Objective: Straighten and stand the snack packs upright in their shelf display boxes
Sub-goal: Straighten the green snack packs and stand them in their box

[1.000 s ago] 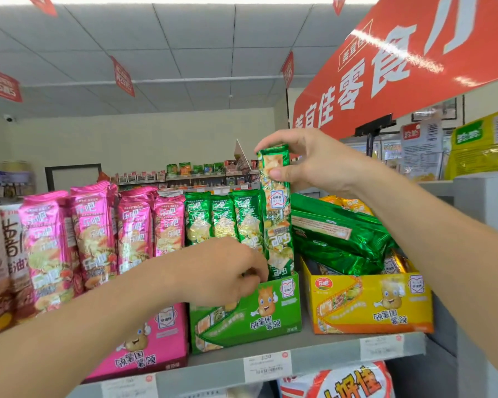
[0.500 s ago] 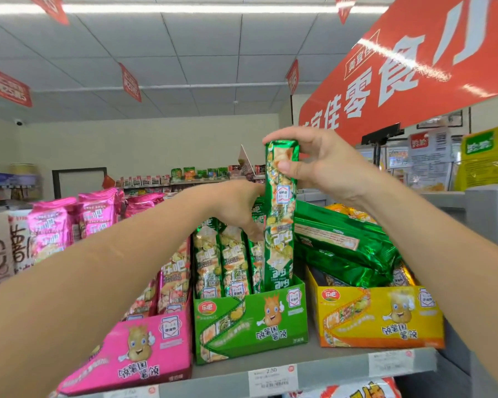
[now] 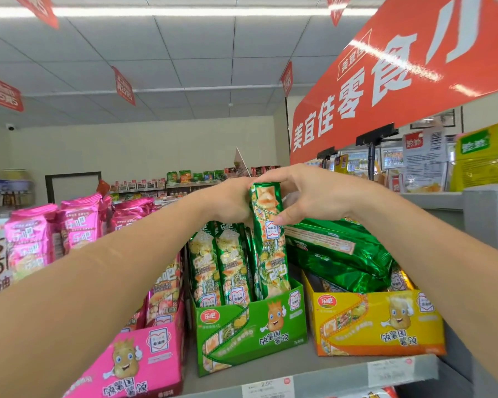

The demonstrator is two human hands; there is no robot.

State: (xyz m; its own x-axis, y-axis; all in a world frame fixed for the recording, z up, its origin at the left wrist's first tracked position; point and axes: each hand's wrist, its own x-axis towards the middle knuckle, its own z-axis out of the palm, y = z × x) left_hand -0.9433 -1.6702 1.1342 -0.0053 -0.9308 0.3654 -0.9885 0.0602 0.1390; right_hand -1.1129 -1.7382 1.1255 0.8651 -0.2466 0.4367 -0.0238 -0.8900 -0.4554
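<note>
A tall green snack pack (image 3: pixel 268 242) stands upright at the right end of the green display box (image 3: pixel 250 328). My right hand (image 3: pixel 308 196) pinches its top from the right. My left hand (image 3: pixel 227 202) presses against the same top from the left, above the other upright green packs (image 3: pixel 219 262) in that box. A pile of green packs (image 3: pixel 337 254) lies flat across the yellow display box (image 3: pixel 377 323). Pink packs (image 3: pixel 29 242) stand in the pink display box (image 3: pixel 138 363) at the left.
The boxes sit on a grey shelf (image 3: pixel 314 366) with price tags along its front edge. A large red sign (image 3: pixel 400 73) hangs overhead at the right. Yellow packs (image 3: pixel 483 156) and a grey ledge lie to the far right. More shelves stand in the background.
My left hand rose from inside the green box up to the top of the pack. The pack came down from its raised position and now stands lower in the box.
</note>
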